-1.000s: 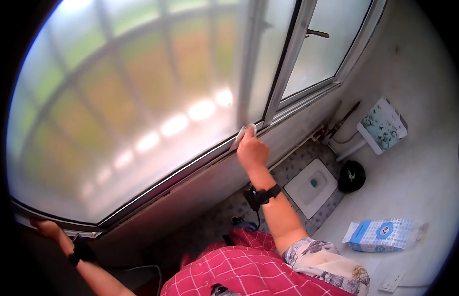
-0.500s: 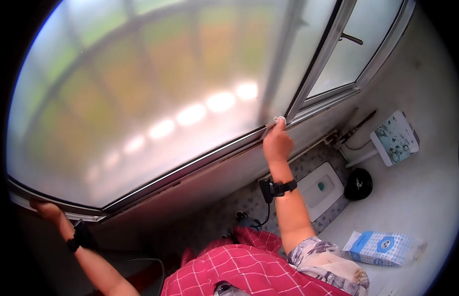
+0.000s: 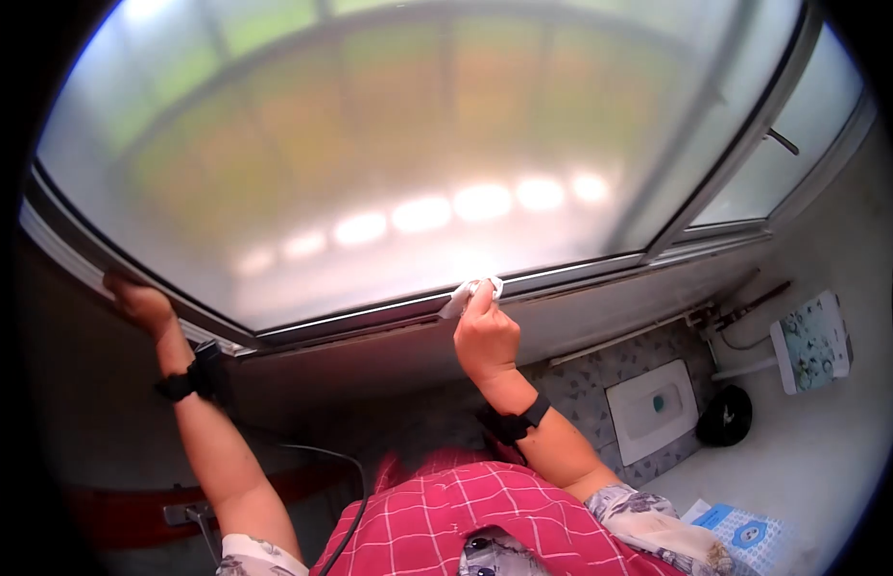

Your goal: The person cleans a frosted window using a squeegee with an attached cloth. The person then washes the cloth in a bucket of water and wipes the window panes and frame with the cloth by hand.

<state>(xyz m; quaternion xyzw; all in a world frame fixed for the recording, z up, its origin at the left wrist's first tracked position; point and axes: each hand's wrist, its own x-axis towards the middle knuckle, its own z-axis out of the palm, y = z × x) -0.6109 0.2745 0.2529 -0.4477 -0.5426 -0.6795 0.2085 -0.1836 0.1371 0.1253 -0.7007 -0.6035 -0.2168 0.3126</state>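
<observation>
A crumpled white wipe or tissue (image 3: 456,301) is pinched in my right hand (image 3: 488,336). The hand presses it against the bottom metal rail (image 3: 552,279) of a large frosted window pane (image 3: 408,125). Over at the left, my left hand (image 3: 144,304) rests at the window's side frame (image 3: 86,235); its fingers are in shadow, so their grip is unclear. Each wrist wears a black strap, and a cable hangs near my left forearm.
A second window section with a dark handle (image 3: 783,142) is at the right. Below are a squat toilet (image 3: 651,411), a black bin (image 3: 725,416), a patterned cistern (image 3: 809,343) and a blue-and-white wipes pack (image 3: 744,533). A red-brown board (image 3: 130,518) lies lower left.
My right hand has slid left along the bottom rail with the wipe, away from the corner by the second section. The camera view has turned left. My left hand stays by the side frame.
</observation>
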